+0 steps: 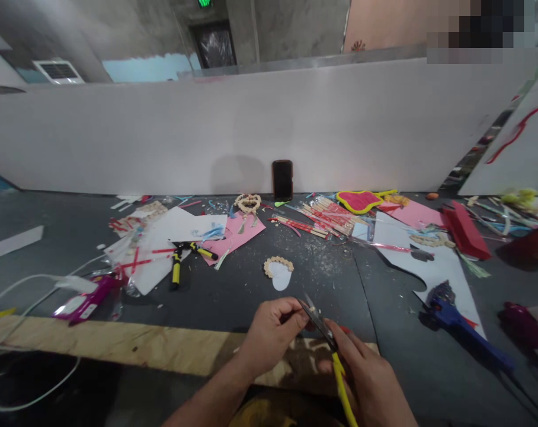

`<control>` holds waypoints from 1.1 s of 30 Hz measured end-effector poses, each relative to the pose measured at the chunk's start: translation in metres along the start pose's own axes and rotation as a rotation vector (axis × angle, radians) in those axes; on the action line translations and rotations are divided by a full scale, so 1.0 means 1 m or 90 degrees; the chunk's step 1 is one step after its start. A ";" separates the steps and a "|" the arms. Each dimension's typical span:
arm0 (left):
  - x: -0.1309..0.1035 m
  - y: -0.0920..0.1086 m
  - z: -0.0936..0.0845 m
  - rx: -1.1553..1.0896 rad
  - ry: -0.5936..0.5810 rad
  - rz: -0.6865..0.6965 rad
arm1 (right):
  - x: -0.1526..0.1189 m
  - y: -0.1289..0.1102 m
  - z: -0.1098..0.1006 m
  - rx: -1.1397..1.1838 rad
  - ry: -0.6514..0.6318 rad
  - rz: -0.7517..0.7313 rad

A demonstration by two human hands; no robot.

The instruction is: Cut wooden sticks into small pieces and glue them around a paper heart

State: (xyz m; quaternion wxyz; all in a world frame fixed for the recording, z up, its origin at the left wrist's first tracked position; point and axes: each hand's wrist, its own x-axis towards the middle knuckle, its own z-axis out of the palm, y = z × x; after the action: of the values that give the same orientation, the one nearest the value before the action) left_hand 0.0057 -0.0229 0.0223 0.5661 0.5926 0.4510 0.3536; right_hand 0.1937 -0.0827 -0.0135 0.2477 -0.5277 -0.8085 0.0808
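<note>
Right fingers hold scissors; left fingers pinch together, anything between them hidden.

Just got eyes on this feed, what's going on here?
The person's right hand holds scissors with yellow handles and metal blades; the left hand is beside the blades, and anything it pinches is too small to make out. Beyond, a white paper heart lies on the dark grey tabletop, beige pieces lining its upper edge.
</note>
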 end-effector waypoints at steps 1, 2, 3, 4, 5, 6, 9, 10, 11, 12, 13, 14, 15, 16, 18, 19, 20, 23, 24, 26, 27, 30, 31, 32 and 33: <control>-0.001 -0.001 0.001 -0.004 0.004 -0.007 | 0.000 0.000 0.000 -0.005 0.005 -0.007; -0.001 -0.001 0.002 -0.008 0.008 -0.012 | 0.001 0.001 0.001 -0.007 0.009 -0.011; -0.002 -0.002 0.002 -0.010 0.016 -0.015 | 0.001 0.000 0.001 -0.006 0.010 -0.008; -0.002 -0.003 0.003 -0.008 0.027 -0.016 | 0.001 0.000 0.001 -0.002 0.006 -0.001; -0.003 -0.004 0.003 0.001 0.037 -0.015 | 0.002 -0.001 0.002 0.005 0.001 0.009; -0.003 -0.004 0.003 0.016 0.048 -0.010 | 0.002 -0.002 0.002 0.013 -0.008 0.021; -0.004 -0.002 0.003 0.065 0.070 0.013 | 0.001 -0.005 0.001 0.017 -0.016 0.040; -0.005 0.000 0.003 0.066 0.066 0.016 | 0.002 -0.005 0.000 0.008 -0.013 0.039; -0.005 0.001 0.004 0.057 0.059 0.013 | 0.002 -0.005 -0.001 -0.004 -0.010 0.033; -0.005 0.002 0.006 0.041 0.049 0.005 | 0.002 -0.005 -0.002 -0.019 -0.007 0.022; -0.006 0.003 0.007 0.020 0.039 -0.007 | 0.003 -0.005 -0.004 -0.034 -0.007 0.009; -0.007 0.004 0.008 -0.001 0.031 -0.019 | 0.003 -0.005 -0.005 -0.046 -0.008 -0.004; -0.007 0.004 0.010 -0.018 0.027 -0.027 | 0.004 -0.005 -0.005 -0.056 -0.007 -0.017; -0.008 0.005 0.011 -0.032 0.024 -0.030 | 0.005 -0.006 -0.005 -0.062 -0.003 -0.031; -0.010 0.006 0.011 -0.047 0.014 -0.021 | 0.005 -0.007 -0.005 -0.068 0.014 -0.045; -0.010 0.006 0.011 -0.050 0.010 -0.015 | 0.006 -0.008 -0.003 -0.069 0.024 -0.045; -0.011 0.006 0.011 -0.051 0.006 -0.012 | 0.006 -0.008 -0.002 -0.070 0.032 -0.041; -0.010 0.003 0.010 -0.046 0.010 -0.018 | 0.007 -0.006 0.002 -0.074 0.034 -0.028; -0.010 0.002 0.010 -0.045 0.015 -0.022 | 0.008 -0.005 0.003 -0.078 0.028 -0.024; -0.009 -0.002 0.011 -0.048 0.025 -0.028 | 0.008 -0.002 0.004 -0.086 0.018 -0.018; -0.009 -0.004 0.012 -0.051 0.030 -0.032 | 0.008 -0.001 0.005 -0.092 0.014 -0.014; -0.008 -0.006 0.013 -0.047 0.042 -0.034 | 0.008 -0.001 0.006 -0.111 0.026 -0.008; -0.008 -0.006 0.014 -0.037 0.049 -0.033 | 0.008 -0.002 0.005 -0.118 0.036 -0.007; -0.008 -0.005 0.014 -0.020 0.059 -0.031 | 0.008 -0.004 0.005 -0.126 0.043 -0.007; -0.008 -0.004 0.014 0.000 0.072 -0.028 | 0.008 -0.005 0.004 -0.132 0.047 -0.008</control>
State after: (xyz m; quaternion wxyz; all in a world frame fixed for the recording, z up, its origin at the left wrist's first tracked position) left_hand 0.0150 -0.0356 0.0179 0.5472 0.5617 0.4952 0.3739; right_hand 0.1849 -0.0769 -0.0119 0.2216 -0.5481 -0.8062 -0.0244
